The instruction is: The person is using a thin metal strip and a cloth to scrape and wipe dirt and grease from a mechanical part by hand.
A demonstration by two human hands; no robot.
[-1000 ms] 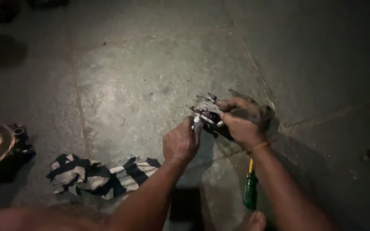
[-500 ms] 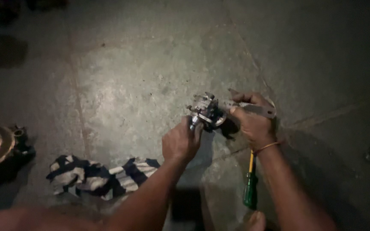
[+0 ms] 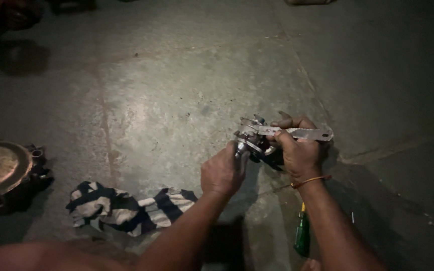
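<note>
My left hand (image 3: pixel 222 173) is closed around the lower end of a small metal machine part (image 3: pixel 252 138) held above the concrete floor. My right hand (image 3: pixel 297 150) grips a flat metal wrench (image 3: pixel 302 133) whose left end sits on top of the part; the wrench handle sticks out to the right past my fingers. A thin orange band circles my right wrist. My fingers hide the underside of the part.
A black-and-white striped rag (image 3: pixel 126 208) lies on the floor by my left forearm. A green-handled screwdriver (image 3: pixel 302 233) lies under my right forearm. A round metal engine cover (image 3: pixel 1 170) sits at the left edge. Dark shapes lie at the top left.
The wrench has swung up from beside the part to lie level across its top. Both hands sit a little lower and further right in view.
</note>
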